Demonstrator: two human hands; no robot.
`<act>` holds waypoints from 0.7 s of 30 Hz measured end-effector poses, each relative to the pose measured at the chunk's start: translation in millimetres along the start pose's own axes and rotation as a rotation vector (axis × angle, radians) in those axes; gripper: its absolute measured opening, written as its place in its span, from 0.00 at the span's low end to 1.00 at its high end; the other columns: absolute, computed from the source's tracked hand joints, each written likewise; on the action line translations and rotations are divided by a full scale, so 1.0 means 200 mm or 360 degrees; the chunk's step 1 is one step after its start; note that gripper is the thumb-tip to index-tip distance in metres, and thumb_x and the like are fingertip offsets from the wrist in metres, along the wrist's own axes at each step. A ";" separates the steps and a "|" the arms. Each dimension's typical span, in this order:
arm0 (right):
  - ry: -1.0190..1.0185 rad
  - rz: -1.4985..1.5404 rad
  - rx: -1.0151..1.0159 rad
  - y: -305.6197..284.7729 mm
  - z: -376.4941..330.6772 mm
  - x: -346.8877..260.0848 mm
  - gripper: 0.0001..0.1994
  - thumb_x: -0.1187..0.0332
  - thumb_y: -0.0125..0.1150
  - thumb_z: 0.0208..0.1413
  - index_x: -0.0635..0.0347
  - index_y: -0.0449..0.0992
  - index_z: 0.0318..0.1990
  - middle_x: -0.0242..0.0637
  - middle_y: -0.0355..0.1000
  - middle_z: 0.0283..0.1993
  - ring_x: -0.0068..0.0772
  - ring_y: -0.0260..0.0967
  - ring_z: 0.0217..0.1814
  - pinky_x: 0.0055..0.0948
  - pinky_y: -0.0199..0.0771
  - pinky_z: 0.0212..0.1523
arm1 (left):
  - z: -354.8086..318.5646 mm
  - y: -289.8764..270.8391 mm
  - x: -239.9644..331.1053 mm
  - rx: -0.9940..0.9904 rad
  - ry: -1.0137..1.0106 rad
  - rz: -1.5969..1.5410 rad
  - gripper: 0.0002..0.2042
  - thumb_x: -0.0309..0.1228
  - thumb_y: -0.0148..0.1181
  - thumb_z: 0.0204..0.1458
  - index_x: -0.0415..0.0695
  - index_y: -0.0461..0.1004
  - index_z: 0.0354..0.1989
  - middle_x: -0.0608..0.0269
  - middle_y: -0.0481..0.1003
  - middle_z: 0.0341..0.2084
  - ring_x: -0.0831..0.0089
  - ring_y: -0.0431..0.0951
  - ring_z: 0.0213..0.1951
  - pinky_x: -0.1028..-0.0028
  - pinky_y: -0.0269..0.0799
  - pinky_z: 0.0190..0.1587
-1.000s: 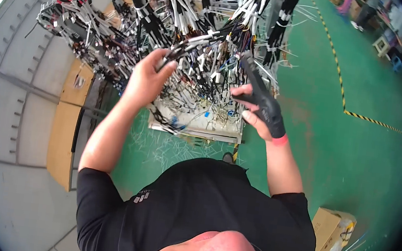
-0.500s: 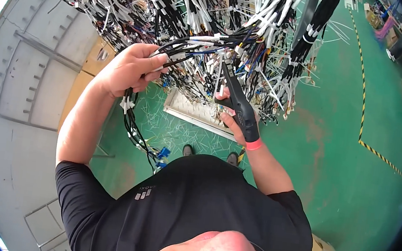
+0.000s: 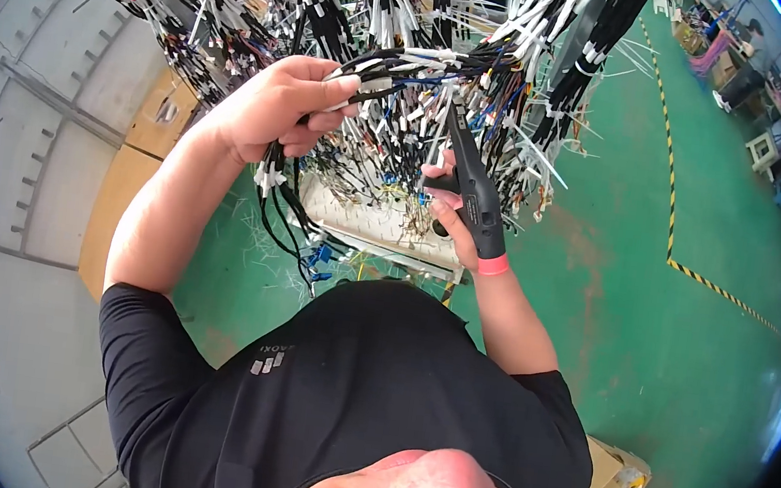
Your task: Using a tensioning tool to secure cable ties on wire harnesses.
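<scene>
My left hand is closed around a wire harness of black sleeved cables with white wraps and some blue wires. One end hangs below that hand, with blue connectors at its tip; the other stretches right into the hanging bundles. My right hand grips a black pistol-shaped cable tie gun with a red-orange band at its base. The gun's narrow nose points up and sits right beside the harness; whether it touches a tie there, I cannot tell.
Many wire harnesses hang in thick bundles ahead, white cable tie tails sticking out. Beneath them stands a white tray. Cable tie offcuts litter the green floor. Yellow-black tape runs along the right. A person is far right.
The view has tilted up a little. My left hand has shifted slightly right with the harness. The cable tie gun stays by the harness, its nose a little farther right.
</scene>
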State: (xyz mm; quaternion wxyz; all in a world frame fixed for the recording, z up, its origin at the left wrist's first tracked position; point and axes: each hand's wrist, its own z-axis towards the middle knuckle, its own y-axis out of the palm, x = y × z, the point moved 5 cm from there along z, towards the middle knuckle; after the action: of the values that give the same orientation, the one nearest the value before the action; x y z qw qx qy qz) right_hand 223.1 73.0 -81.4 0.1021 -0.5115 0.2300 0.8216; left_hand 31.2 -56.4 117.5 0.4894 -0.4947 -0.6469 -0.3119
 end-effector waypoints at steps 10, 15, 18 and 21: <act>-0.0263 0.0143 0.0162 0.11 0.02 -0.03 0.31 0.72 0.65 0.65 0.61 0.61 0.74 0.47 0.74 0.62 0.50 0.72 0.70 0.48 0.77 0.67 | 0.04 0.04 0.02 -0.0264 0.0111 0.0002 0.13 0.37 0.55 0.72 0.40 0.73 0.37 0.73 0.66 0.18 0.86 0.56 0.12 0.81 0.55 0.14; -0.0181 0.0498 0.0238 0.12 -0.02 0.00 0.35 0.58 0.70 0.65 0.60 0.62 0.73 0.41 0.73 0.52 0.46 0.77 0.58 0.51 0.75 0.65 | 0.06 0.06 0.00 -0.0486 0.0134 -0.0010 0.14 0.38 0.59 0.70 0.39 0.75 0.37 0.74 0.67 0.17 0.85 0.60 0.12 0.80 0.56 0.14; -0.0197 0.0541 0.0233 0.08 -0.03 -0.01 0.28 0.54 0.68 0.66 0.64 0.69 0.65 0.34 0.69 0.37 0.33 0.69 0.37 0.43 0.75 0.48 | 0.06 0.08 0.02 -0.0559 0.0129 -0.0017 0.14 0.38 0.59 0.70 0.40 0.75 0.37 0.74 0.66 0.17 0.85 0.59 0.11 0.80 0.55 0.14; -0.0089 0.0340 0.0322 0.00 -0.10 0.04 0.20 0.54 0.70 0.64 0.62 0.73 0.46 0.33 0.69 0.32 0.30 0.68 0.33 0.35 0.72 0.40 | 0.07 0.10 0.03 -0.0639 0.0166 -0.0140 0.13 0.38 0.58 0.71 0.40 0.75 0.37 0.75 0.66 0.17 0.86 0.59 0.11 0.81 0.55 0.14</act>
State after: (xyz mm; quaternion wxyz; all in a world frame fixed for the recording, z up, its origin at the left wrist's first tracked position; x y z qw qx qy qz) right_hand 235.3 63.4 -95.3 0.0714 -0.4481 0.3619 0.8143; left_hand 44.2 -34.9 117.6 0.3997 -0.5368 -0.5666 -0.4808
